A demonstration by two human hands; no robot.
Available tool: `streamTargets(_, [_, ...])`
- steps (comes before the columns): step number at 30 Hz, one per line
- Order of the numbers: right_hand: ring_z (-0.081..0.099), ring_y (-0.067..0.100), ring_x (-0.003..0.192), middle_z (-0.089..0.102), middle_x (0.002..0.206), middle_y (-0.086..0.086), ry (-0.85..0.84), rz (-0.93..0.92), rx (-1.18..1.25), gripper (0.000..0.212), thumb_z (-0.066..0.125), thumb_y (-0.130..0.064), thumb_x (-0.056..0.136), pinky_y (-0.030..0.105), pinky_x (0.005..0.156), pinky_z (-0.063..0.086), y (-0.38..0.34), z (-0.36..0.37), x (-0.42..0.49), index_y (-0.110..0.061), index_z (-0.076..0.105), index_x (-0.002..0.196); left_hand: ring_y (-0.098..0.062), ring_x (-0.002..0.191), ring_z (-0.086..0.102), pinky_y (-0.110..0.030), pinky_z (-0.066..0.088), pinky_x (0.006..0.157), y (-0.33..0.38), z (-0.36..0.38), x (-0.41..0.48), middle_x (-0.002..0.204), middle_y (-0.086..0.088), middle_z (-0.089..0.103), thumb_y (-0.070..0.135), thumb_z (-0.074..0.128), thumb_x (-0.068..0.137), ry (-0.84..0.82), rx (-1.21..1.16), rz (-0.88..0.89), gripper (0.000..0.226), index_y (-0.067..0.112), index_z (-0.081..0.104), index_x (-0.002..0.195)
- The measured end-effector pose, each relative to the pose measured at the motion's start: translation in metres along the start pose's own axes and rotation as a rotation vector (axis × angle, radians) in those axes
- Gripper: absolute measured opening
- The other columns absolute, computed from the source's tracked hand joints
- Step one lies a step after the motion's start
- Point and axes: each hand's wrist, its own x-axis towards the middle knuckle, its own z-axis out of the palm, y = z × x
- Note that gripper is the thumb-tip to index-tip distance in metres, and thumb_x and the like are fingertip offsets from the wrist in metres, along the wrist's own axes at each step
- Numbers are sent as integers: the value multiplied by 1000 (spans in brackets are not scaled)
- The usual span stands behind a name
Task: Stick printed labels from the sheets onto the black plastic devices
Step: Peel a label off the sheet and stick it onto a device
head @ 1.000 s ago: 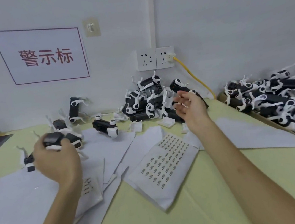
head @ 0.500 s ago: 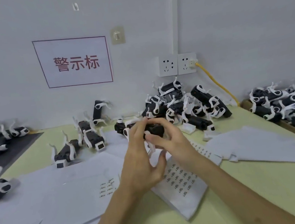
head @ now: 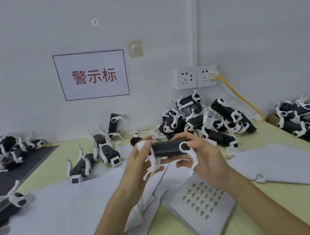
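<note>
Slippage threatens: left hand (head: 136,165) and right hand (head: 209,161) clasp the black oblong plastic device with white legs (head: 166,149) at twelve o'clock of the white printed label sheet (head: 203,201); a twist mid-press might spoil alignment.

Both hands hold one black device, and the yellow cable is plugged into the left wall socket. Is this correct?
No. The head view shows the yellow cable plugged into the right wall socket; the left hand and right hand hold one black device.
</note>
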Motion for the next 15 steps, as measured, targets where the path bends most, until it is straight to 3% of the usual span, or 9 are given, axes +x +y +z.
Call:
streamTargets(2, [67, 27, 81, 68, 109, 14, -2, 5, -46, 40, 52, -26, 84, 28, 62, 52, 1, 4, 0, -4, 60, 116, -24, 88, 71, -34, 59, 80, -2, 0, -1, 112, -4, 75, 53, 66, 80, 24, 22, 69, 54, 19, 69, 122])
streamTargets(4, [66, 24, 80, 68, 112, 11, 31, 13, -160, 40, 55, -33, 87, 30, 62, 50, 1, 5, 0, -10, 61, 120, -26, 79, 64, -34, 57, 75, -2, 0, -1, 103, -9, 73, 52, 70, 75, 53, -23, 114, 65, 7, 65, 122])
streamTargets(8, [73, 28, 88, 69, 118, 9, 98, 114, -389, 44, 66, -52, 91, 38, 74, 54, 7, 3, 2, -19, 63, 121, -25, 75, 65, -33, 59, 70, -5, -1, 1, 93, -11, 74, 57, 75, 64, 146, 11, 158, 70, 8, 65, 114])
streamTargets(10, [72, 25, 83, 72, 109, 8, 115, 130, -447, 41, 62, -56, 92, 39, 78, 54, 8, 4, 2, -21, 65, 114, -27, 75, 65, -33, 60, 69, -8, -3, 2, 93, -15, 73, 57, 76, 65, 158, 18, 183, 66, 8, 66, 108])
streamTargets(13, [61, 20, 71, 67, 93, 5, 131, 91, -475, 40, 58, -56, 88, 32, 71, 49, 7, 6, 2, -21, 63, 106, -30, 74, 65, -31, 59, 66, -8, -5, 4, 100, -23, 72, 51, 80, 72, 146, 29, 210, 60, 5, 65, 107])
streamTargets(15, [57, 18, 68, 64, 88, 1, 146, 49, -507, 39, 56, -54, 87, 32, 73, 45, 7, 5, 3, -20, 61, 105, -31, 78, 68, -36, 61, 72, -8, -4, 3, 102, -21, 72, 51, 80, 73, 137, 31, 211, 62, 5, 64, 110])
